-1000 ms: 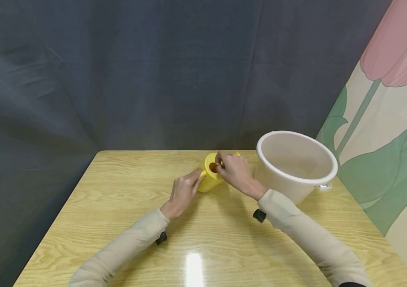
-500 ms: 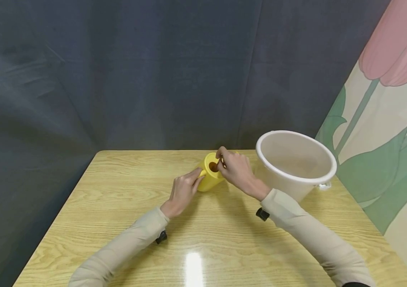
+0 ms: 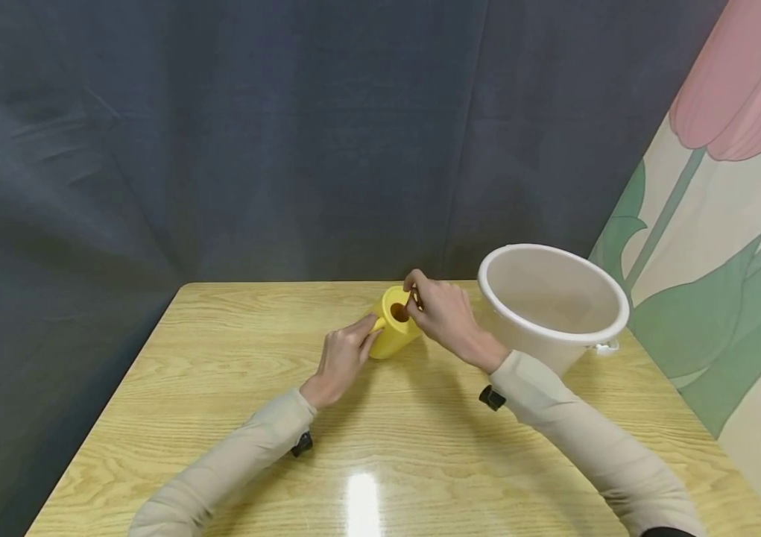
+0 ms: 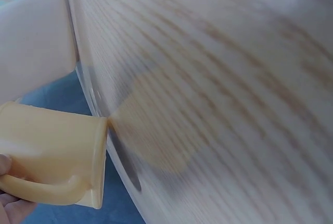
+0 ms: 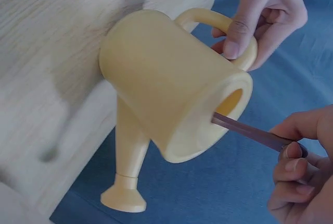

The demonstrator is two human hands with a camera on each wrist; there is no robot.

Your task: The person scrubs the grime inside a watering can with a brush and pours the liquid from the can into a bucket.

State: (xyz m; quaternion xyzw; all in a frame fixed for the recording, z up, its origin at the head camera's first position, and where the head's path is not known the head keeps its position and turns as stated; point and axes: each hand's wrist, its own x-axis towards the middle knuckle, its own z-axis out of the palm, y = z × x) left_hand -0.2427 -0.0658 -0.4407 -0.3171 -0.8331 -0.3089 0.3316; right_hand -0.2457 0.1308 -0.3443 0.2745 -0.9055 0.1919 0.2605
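A yellow watering can (image 3: 393, 339) has its base at the tabletop and its round top opening facing up. My left hand (image 3: 341, 359) grips the can's looped handle (image 5: 204, 17), thumb on top in the right wrist view. Opposite it, my right hand (image 3: 446, 317) pinches a slim, dark brownish-purple stick-like tool (image 5: 255, 134) near its rounded end. The tool's other end reaches the can's opening, and what lies inside is hidden. The spout (image 5: 130, 146) with its flared rose points away from the handle. In the left wrist view, only the can's side (image 4: 52, 140) and handle show.
A large white bucket (image 3: 510, 328) stands just right of the can, near my right forearm. The wooden table (image 3: 232, 328) ends at a dark blue curtain (image 3: 326, 149) behind. A wall painted with tulips (image 3: 709, 298) borders the right side.
My right hand has risen slightly and shifted a little to the right, drawing the stick-like tool with it. The left hand and the watering can have stayed in place.
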